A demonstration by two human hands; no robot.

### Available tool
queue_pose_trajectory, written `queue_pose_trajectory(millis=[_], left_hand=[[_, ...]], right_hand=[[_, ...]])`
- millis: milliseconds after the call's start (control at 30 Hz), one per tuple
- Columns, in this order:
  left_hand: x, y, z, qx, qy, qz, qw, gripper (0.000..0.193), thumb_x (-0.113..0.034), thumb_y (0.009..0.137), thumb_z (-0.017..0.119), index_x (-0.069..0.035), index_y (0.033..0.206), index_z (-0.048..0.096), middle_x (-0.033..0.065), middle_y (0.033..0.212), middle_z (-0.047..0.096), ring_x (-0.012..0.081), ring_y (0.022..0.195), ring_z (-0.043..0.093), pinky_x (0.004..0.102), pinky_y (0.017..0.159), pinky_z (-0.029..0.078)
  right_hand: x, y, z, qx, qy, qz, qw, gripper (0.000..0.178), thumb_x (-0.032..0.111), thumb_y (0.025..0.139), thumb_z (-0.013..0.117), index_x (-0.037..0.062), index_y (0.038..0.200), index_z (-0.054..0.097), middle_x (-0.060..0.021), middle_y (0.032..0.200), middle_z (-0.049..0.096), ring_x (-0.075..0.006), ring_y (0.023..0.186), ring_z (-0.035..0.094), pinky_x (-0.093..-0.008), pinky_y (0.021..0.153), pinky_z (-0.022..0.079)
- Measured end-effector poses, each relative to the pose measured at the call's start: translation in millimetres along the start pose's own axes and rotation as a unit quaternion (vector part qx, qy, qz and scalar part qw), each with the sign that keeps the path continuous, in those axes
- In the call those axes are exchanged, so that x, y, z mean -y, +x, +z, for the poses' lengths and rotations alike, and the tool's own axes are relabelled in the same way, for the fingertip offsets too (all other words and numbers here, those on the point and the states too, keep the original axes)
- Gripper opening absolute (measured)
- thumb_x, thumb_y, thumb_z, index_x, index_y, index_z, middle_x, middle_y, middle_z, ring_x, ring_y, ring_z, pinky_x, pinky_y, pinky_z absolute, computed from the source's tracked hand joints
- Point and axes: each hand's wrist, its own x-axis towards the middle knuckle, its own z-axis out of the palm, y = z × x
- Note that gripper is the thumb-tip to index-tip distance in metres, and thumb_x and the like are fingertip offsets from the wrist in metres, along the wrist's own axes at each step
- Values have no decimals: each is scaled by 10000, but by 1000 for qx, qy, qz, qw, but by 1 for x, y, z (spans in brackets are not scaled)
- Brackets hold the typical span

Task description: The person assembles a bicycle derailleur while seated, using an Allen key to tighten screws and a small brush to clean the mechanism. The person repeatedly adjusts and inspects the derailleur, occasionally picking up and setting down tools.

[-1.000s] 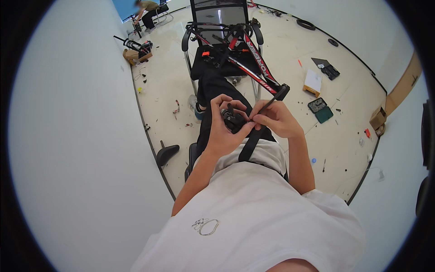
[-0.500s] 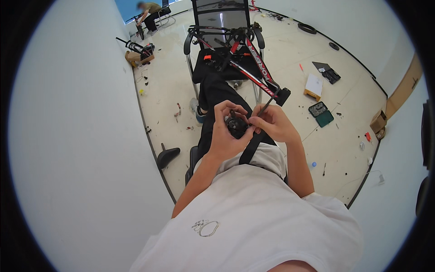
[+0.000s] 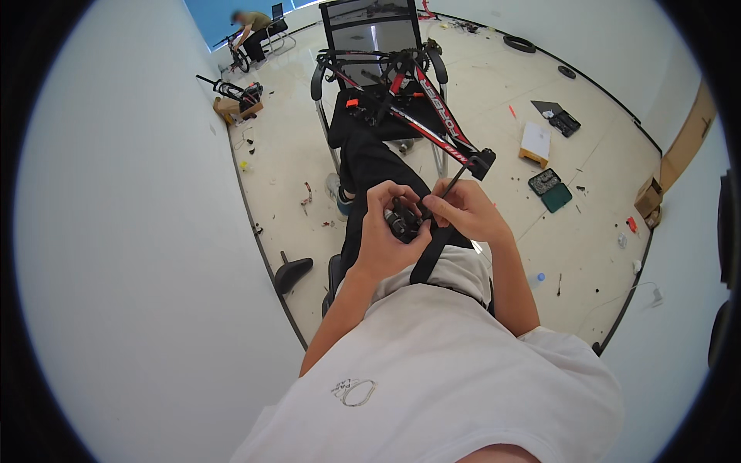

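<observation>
My left hand (image 3: pixel 385 234) is curled around a small black part with a silvery end, which looks like a bicycle disc brake caliper (image 3: pixel 400 221), held above my lap. My right hand (image 3: pixel 470 213) pinches a dark hex key (image 3: pixel 457 177) between thumb and fingers. The key's bent end points up and away from me. Its lower end meets the right side of the caliper, where my fingers hide the contact. Just beyond my hands, a red, black and white bicycle frame (image 3: pixel 446 116) rests across a black office chair (image 3: pixel 333 127).
Right on the floor are an open green bit case (image 3: pixel 554 197), a white and yellow box (image 3: pixel 535 145) and a black tool case (image 3: pixel 569 123). Left lie a bicycle saddle (image 3: pixel 294 275) and a cardboard box of parts (image 3: pixel 228 110). A person (image 3: pixel 251 29) sits bent over a bike far left.
My left hand has turned the caliper, so its silvery end now faces me. The hex key stays in my right hand, tilted a little more upright. The whole view has shifted slightly.
</observation>
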Motion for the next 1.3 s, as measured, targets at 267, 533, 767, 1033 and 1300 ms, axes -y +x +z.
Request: queue_pose_trajectory(millis=[267, 533, 767, 1033, 1300], left_hand=[[1, 2, 0, -15, -71, -46, 996, 619, 109, 725, 685, -93, 1173, 308, 105, 1024, 516, 128, 835, 554, 270, 762, 478], [-1, 4, -4, 10, -142, -87, 986, 614, 121, 741, 676, -93, 1180, 304, 108, 1031, 518, 127, 838, 556, 270, 785, 473], [-6, 5, -7, 23, 40, 16, 999, 596, 97, 709, 689, -81, 1168, 352, 96, 1024, 538, 131, 827, 560, 281, 753, 477], [4, 2, -6, 17, -67, -54, 996, 621, 97, 708, 695, -94, 1182, 342, 91, 1029, 543, 134, 851, 569, 280, 770, 476], [5, 3, -9, 49, -172, -104, 978, 645, 99, 720, 711, -91, 1197, 320, 95, 1023, 554, 135, 886, 564, 281, 785, 490]], right_hand=[[3, -3, -1, 20, 61, -23, 998, 182, 146, 916, 634, -11, 832, 596, -26, 688, 596, -91, 632, 568, -240, 596, 464], [-2, -3, -5, 46, 81, -102, 990, 132, 105, 911, 633, -24, 886, 623, -42, 760, 631, -100, 681, 580, -244, 640, 480], [-2, -1, -2, 22, 11, -4, 1000, 207, 166, 902, 663, -33, 854, 628, -45, 699, 632, -92, 633, 584, -241, 599, 477], [4, -6, -3, 28, 10, -40, 999, 77, 39, 870, 646, -37, 862, 636, -53, 770, 636, -109, 695, 616, -245, 668, 515], [-2, -5, -8, 85, 91, -105, 987, 67, -39, 846, 629, -41, 913, 626, -97, 909, 649, -153, 837, 638, -277, 783, 527]])
